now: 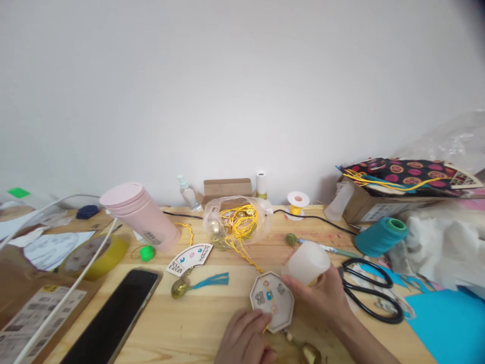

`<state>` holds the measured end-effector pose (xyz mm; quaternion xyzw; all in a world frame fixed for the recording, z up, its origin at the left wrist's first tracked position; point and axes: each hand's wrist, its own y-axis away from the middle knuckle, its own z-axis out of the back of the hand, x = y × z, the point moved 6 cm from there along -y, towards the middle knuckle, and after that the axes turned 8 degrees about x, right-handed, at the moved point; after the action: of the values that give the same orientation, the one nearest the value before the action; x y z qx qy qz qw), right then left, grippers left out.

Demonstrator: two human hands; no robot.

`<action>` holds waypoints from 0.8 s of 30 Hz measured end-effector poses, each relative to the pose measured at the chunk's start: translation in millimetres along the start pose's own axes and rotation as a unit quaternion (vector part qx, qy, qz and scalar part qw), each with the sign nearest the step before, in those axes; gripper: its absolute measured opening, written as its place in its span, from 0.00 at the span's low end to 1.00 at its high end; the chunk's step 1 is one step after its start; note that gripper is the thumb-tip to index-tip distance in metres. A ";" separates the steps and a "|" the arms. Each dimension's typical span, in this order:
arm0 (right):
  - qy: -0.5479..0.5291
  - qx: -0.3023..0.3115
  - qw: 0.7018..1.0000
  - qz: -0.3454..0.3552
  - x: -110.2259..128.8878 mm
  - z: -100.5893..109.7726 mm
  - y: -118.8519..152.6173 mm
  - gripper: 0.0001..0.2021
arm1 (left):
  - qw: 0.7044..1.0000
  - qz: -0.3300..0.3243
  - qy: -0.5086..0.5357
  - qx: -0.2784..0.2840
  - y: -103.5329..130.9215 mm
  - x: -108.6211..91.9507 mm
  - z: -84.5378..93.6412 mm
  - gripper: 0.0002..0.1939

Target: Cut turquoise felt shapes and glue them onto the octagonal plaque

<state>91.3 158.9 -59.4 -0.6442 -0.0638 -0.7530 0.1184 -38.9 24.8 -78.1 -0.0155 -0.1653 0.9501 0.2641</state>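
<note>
My right hand (322, 290) is wrapped round a whitish translucent plastic bottle (306, 263), tilted over the upper right edge of an octagonal ornament (282, 316). The ornament has a pale raised rim, with small grey, blue and pink flower-like pieces on its face. A yellow cord (248, 258) runs across it from the far side. At its lower left edge, my left hand (246, 336) has its fingers curled together, holding the ornament beside the cord's end. A brass-coloured bell (310, 353) lies just below the ornament, partly out of view. The bottle's tip is hidden.
A fan-shaped ornament (190, 259), a bell with a blue tassel (180, 288) and a phone (113, 313) lie to the left, near a pink tumbler (140, 215). Black-handled scissors (373, 298) and a teal thread cone (381, 236) are at right. Behind sits a plastic bag (261, 222).
</note>
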 end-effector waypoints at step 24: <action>-0.425 -0.043 0.896 -0.119 -21.7 14.1 -21.2 0.15 | 0.960 0.189 0.146 -0.146 1.4 13.6 22.4 0.11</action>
<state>102.3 184.9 -77.3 -0.8948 -0.1521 -0.4180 -0.0384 -53.9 23.7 -56.6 -0.2236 -0.2558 0.9356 0.0956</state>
